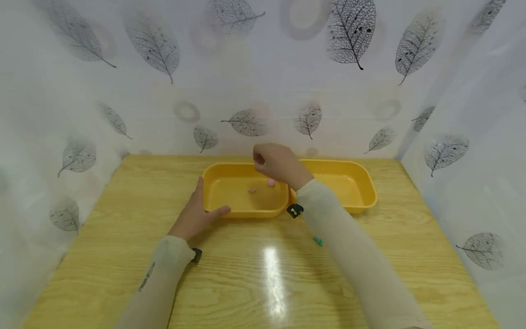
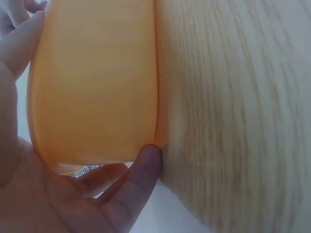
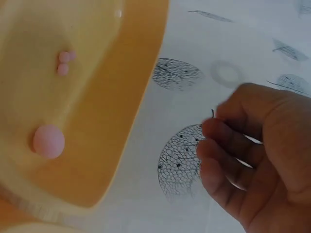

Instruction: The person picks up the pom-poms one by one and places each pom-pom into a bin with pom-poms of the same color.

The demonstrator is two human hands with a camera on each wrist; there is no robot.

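My left hand (image 1: 195, 215) grips the left end of a yellow plastic tray (image 1: 246, 213), thumb along the front side and fingers round the end. Close up in the left wrist view, its fingers (image 2: 141, 179) lie against the tray's orange-looking wall (image 2: 97, 87). Above the tray's back right part hovers my right hand (image 1: 279, 163). Its fingers (image 3: 218, 165) are loosely curved, and nothing shows between them in the right wrist view. Inside the tray lie a pink ball (image 3: 49, 141) and a cluster of small pink balls (image 3: 63, 63).
A second yellow tray (image 1: 367, 196) stands against the first on its right, partly covered by the right forearm. A small teal piece (image 1: 318, 241) lies on the wooden table (image 1: 230, 274) in front. Leaf-patterned sheeting (image 1: 263, 82) walls the back and sides.
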